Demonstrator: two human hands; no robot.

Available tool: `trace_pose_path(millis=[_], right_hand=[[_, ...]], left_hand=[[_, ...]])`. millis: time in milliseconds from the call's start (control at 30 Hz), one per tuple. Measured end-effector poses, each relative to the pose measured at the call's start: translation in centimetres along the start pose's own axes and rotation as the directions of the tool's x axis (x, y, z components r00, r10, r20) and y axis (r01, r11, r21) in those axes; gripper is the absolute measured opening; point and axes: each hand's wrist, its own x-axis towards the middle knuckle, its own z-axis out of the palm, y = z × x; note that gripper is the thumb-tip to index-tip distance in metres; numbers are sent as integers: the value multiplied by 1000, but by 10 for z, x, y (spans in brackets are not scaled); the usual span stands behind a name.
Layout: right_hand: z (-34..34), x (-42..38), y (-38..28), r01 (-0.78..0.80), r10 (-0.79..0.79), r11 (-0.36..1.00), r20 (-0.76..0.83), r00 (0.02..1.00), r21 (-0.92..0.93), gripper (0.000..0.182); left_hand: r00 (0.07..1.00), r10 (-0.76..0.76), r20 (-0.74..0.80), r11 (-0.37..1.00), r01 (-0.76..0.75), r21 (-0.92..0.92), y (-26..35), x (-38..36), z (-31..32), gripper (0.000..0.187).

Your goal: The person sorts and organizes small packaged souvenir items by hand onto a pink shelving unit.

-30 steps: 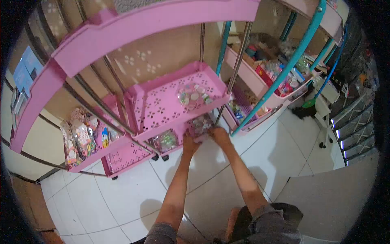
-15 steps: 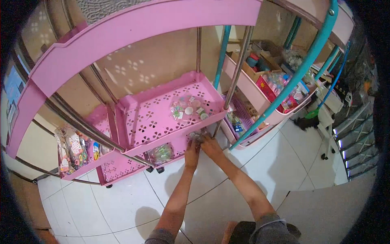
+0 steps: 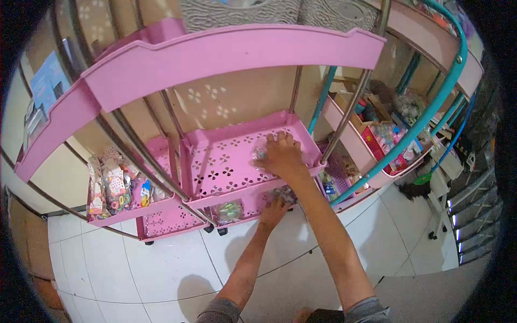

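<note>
My right hand point(image 3: 284, 157) reaches over the rim of the pink cart's middle tray point(image 3: 231, 187). Its fingers are spread over a clear plastic packet of small items point(image 3: 259, 153), which they partly cover. Lower down, my left hand point(image 3: 274, 213) is at the bottom tray, its fingers stretched onto a clear plastic bag point(image 3: 285, 195) with greyish contents. The fingertips are hard to make out against this bag. Left of it, another clear bag with green items point(image 3: 228, 211) lies in the same tray.
A second pink tray point(image 3: 107, 219) at left holds packaged goods, scissors among them. At right, a pale pink cart with a teal frame point(image 3: 431, 132) holds boxes and colourful packets. Metal posts point(image 3: 347, 116) stand between the trays. Below is white tiled floor point(image 3: 177, 269).
My right hand has left the bag in the bottom tray and moved up to the packet in the middle tray. My left hand stays low by the bag. The view has shifted.
</note>
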Motion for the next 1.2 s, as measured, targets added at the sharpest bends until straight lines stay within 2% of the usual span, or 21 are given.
trace_pose_path(millis=[33, 100, 167, 233, 300, 467, 533, 567, 600, 633, 700, 733, 767, 800, 833, 900, 933, 1000, 1100, 1133, 1200], right_hand=[[0, 2, -1, 12, -12, 1000, -5, 1000, 0, 57], [-2, 4, 0, -133, 113, 983, 155, 981, 129, 67], [22, 9, 13, -40, 16, 975, 112, 994, 218, 65], [19, 12, 18, 50, -71, 952, 59, 996, 303, 63], [11, 19, 22, 98, -215, 870, 194, 957, 483, 48], [23, 22, 26, 142, -141, 858, -41, 989, 494, 40], [12, 22, 28, 165, -121, 863, -120, 985, 479, 37], [2, 22, 30, 98, -64, 783, -78, 995, 614, 36], [-9, 20, 31, 31, -14, 680, -29, 999, 733, 35], [-23, 14, 30, 32, -10, 673, -34, 999, 739, 35], [-55, -7, 21, -90, -49, 313, 111, 993, 945, 31], [-66, -18, 13, -92, -56, 304, 114, 992, 948, 31], [-75, -32, 3, -203, -136, 68, 210, 968, 977, 31], [-84, -46, -7, -321, -236, -163, 279, 931, 933, 31], [-95, -60, -17, -321, -246, -176, 274, 930, 931, 31], [-111, -86, -38, -482, -167, -35, 470, 866, 875, 29], [-114, -94, -47, -475, -184, -49, 459, 869, 879, 29], [-119, -106, -63, -193, -381, -167, 117, 917, 967, 27], [-120, -113, -77, -140, -309, -161, 85, 947, 977, 26], [-121, -115, -80, -175, -200, -90, 154, 968, 980, 22], [-120, -119, -81, -187, -125, -169, 167, 978, 968, 22]], left_hand=[[987, 145, 72, 980, -134, -145, -1, -3, 1, 31], [978, 205, 43, 974, -200, -104, -3, -9, 4, 30], [962, 272, 27, 961, -270, -67, -1, -16, 11, 29], [984, 179, -20, 970, -180, -163, 2, -19, 14, 29], [993, 118, -15, 982, -119, -147, 9, -17, 10, 29], [999, -5, -38, 987, -1, -160, 25, -11, -23, 30], [953, -242, -182, 897, 148, -417, 34, -17, -54, 27], [953, -238, -185, 900, 145, -412, 38, -23, -73, 27], [895, -435, -99, 676, 253, -692, 41, -32, -96, 27], [813, -579, 52, 359, 312, -879, 41, -40, -119, 28], [759, -602, 246, -39, 281, -959, 32, -49, -164, 27], [769, -566, 297, -161, 251, -955, 26, -46, -204, 30], [781, -524, 341, -280, 220, -935, 19, -41, -244, 32], [803, -535, 261, -235, 156, -960, 15, -41, -269, 34], [822, -541, 178, -184, 91, -979, 12, -41, -292, 36], [823, -550, 143, -142, 77, -987, 11, -48, -326, 39], [798, -588, 128, -72, 106, -992, 12, -53, -336, 40], [737, -668, 108, -22, 125, -992, 14, -62, -356, 38], [676, -730, 99, 51, 198, -979, 13, -78, -368, 31], [669, -737, 97, 54, 201, -978, 13, -82, -371, 31], [665, -742, 86, 50, 183, -982, 14, -88, -376, 30]])
